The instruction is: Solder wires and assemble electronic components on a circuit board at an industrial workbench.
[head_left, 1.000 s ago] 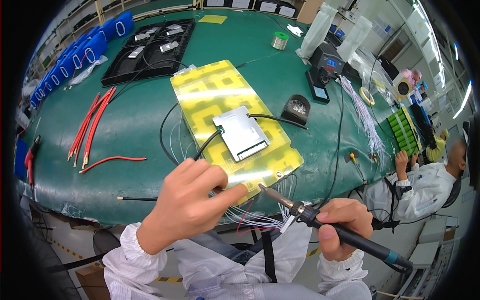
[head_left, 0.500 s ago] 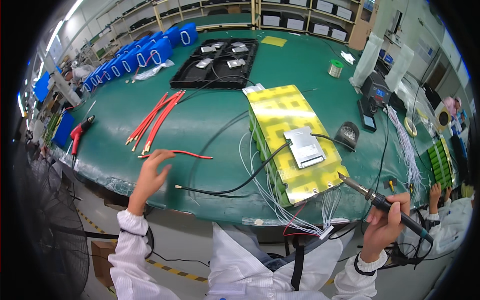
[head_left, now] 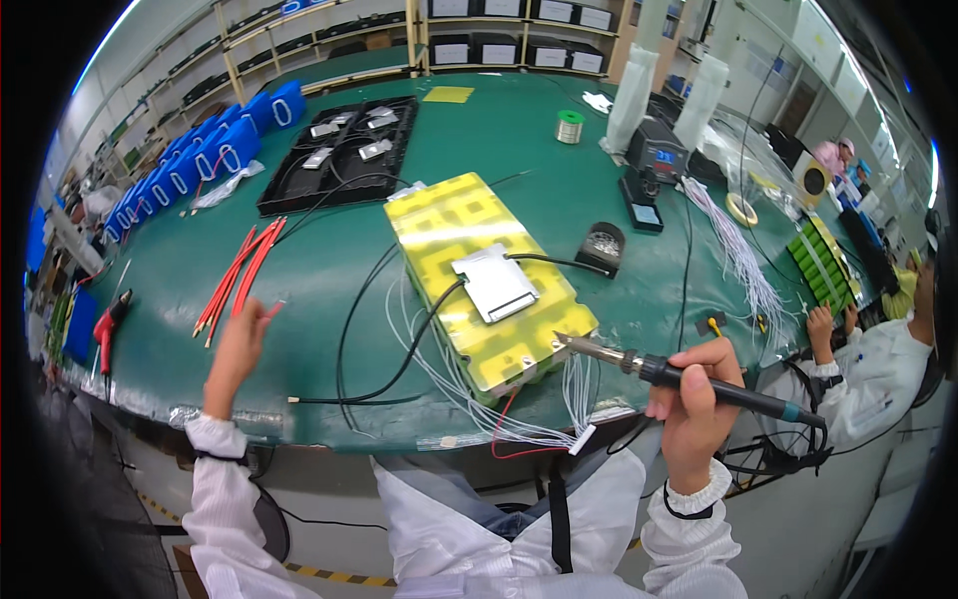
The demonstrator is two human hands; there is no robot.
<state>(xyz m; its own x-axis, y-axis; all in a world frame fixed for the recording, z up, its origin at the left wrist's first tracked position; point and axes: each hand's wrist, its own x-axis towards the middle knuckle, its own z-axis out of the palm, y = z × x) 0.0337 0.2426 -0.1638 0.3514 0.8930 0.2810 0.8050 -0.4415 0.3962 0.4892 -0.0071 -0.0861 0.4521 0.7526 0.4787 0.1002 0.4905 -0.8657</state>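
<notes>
In my right hand (head_left: 699, 404) is a soldering iron (head_left: 649, 367), its handle gripped by closed fingers. The iron's tip hangs over or touches the near right corner of a battery pack (head_left: 439, 225) with a yellow top sheet and green cells; contact cannot be told. A silver circuit module (head_left: 496, 284) with black cables lies on the pack. My left hand (head_left: 236, 351), slightly blurred, is closed near the table's front left, with a short bit of red wire (head_left: 275, 308) showing at its fingertips. A bundle of red wires (head_left: 239, 275) lies just beyond that hand.
Thin white wires (head_left: 529, 427) with a connector hang at the pack's near edge. Solder spool (head_left: 569, 127), soldering station (head_left: 654, 155), small dark tub (head_left: 603, 246) and black tray (head_left: 339, 150) stand farther back. A red heat gun (head_left: 105, 334) lies left. A co-worker (head_left: 868, 364) sits at right.
My left hand has closed on the single red wire that lay on the table and lifted it. The view has turned rightward. The soldering iron stays at the pack's corner.
</notes>
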